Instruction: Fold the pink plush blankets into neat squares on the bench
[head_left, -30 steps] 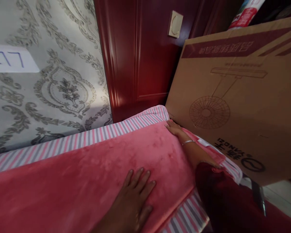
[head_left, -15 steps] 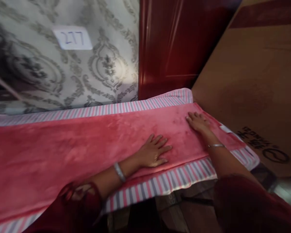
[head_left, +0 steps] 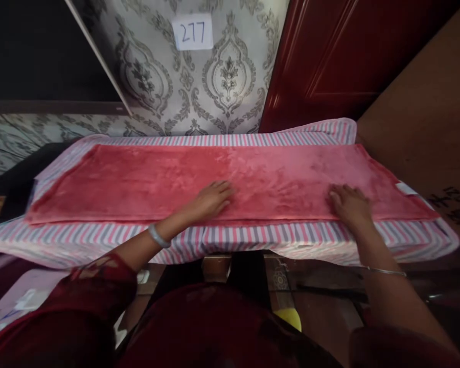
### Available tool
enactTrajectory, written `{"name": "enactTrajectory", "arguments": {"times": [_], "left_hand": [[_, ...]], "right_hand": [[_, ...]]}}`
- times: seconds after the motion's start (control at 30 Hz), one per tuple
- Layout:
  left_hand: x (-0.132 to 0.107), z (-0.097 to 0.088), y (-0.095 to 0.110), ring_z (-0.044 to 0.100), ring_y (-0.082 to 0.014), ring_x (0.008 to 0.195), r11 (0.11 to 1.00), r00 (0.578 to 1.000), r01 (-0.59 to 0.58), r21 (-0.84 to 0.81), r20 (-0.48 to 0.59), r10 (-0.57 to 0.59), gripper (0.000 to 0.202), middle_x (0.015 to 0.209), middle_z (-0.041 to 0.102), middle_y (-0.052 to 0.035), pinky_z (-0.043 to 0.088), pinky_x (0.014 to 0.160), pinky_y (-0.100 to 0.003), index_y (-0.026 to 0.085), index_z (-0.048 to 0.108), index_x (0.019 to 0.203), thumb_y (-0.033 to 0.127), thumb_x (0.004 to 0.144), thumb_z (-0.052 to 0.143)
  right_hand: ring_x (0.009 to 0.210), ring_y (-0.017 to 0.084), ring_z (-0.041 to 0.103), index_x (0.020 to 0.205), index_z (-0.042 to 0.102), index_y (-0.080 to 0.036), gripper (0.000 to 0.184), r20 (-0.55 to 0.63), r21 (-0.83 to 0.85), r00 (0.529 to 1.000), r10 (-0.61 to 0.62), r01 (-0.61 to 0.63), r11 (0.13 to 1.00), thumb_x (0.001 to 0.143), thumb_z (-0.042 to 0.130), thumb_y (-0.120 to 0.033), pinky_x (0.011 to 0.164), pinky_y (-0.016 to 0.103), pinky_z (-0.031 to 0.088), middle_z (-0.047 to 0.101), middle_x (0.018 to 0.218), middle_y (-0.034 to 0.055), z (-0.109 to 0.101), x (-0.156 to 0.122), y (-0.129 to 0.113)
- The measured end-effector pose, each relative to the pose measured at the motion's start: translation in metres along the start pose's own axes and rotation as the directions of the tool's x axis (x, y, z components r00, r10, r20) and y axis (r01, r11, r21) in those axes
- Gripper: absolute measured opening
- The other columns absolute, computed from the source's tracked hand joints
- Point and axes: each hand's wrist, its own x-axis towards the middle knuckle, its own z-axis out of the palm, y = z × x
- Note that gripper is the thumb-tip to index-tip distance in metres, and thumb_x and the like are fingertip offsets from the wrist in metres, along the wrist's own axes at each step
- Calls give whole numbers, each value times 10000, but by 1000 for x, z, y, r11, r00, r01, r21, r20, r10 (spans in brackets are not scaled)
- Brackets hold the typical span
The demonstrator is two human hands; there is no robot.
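A long folded pink plush blanket (head_left: 168, 174) lies flat over a striped cloth (head_left: 253, 236) in pink, grey and white. My left hand (head_left: 211, 201) rests on the blanket near its front middle, fingers stretched forward and slightly bent. Farther right, my right hand (head_left: 351, 207) touches the blanket by its front edge, its fingers a little curved and the thumb apart. Neither hand grips the fabric. A small white label (head_left: 406, 188) shows at the blanket's right end.
Behind the cloth is a patterned wall (head_left: 230, 76) with a card (head_left: 192, 32) reading 277. A dark screen (head_left: 46, 51) hangs at left. A red door (head_left: 329, 56) and a large cardboard box (head_left: 425, 117) stand at right. A yellow object (head_left: 290, 318) shows below.
The view has swung left, so the blanket's whole length shows. Both hands have drawn back toward the blanket's front edge, and the spread fingers have come closer together.
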Motion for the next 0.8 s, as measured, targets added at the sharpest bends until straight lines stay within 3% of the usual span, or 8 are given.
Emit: {"name": "enactTrajectory", "arguments": {"times": [0.07,0.17,0.27,0.33,0.57,0.8], "left_hand": [[-43,-7,-11,488,-302,1369,996,995,84,30,-56,-82,390,1460,550,-162,396,1134,-517,157,610,1333,292,1016,427],[-90,-8,-16,575,-293,1228,989,981,142,36,-141,-136,335,1311,636,-162,469,1050,-487,145,665,1214,309,1000,466],[-112,-3,-16,601,-282,1113,988,976,151,39,-166,-142,300,1198,663,-154,507,968,-460,153,681,1158,327,981,512],[-116,3,-15,600,-277,1070,985,975,158,61,-165,-147,281,1158,665,-150,512,935,-450,159,687,1142,295,979,502],[-110,19,-11,600,-250,974,983,956,162,85,-259,-135,306,1045,672,-132,506,870,-427,173,693,1073,223,1004,399],[-121,21,-6,596,-252,1005,989,961,142,52,-248,-124,298,1067,663,-133,506,875,-425,169,690,1092,262,1008,420]], "right_hand": [[1402,366,445,1357,630,-131,529,-62,92,983,-174,179,980,1009,346,-411,1144,575,357,556,1454,197,-3,-14,-36],[1342,295,521,1303,672,-200,455,-71,274,865,-496,495,824,989,445,-439,1129,483,414,595,1426,133,3,-44,-92],[1267,290,582,1255,702,-213,410,-59,372,764,-643,614,696,965,522,-438,1076,476,466,632,1378,130,14,-69,-126],[1234,285,605,1238,713,-220,376,-91,385,756,-648,627,677,973,513,-395,1063,483,475,661,1334,126,21,-78,-134],[1064,263,686,1079,755,-239,347,-265,379,827,-496,562,735,1007,426,-322,989,474,533,752,1097,105,31,-89,-135],[1045,282,692,1020,759,-251,314,-330,372,808,-488,587,720,988,485,-399,960,485,553,756,1054,107,25,-103,-137]]}}
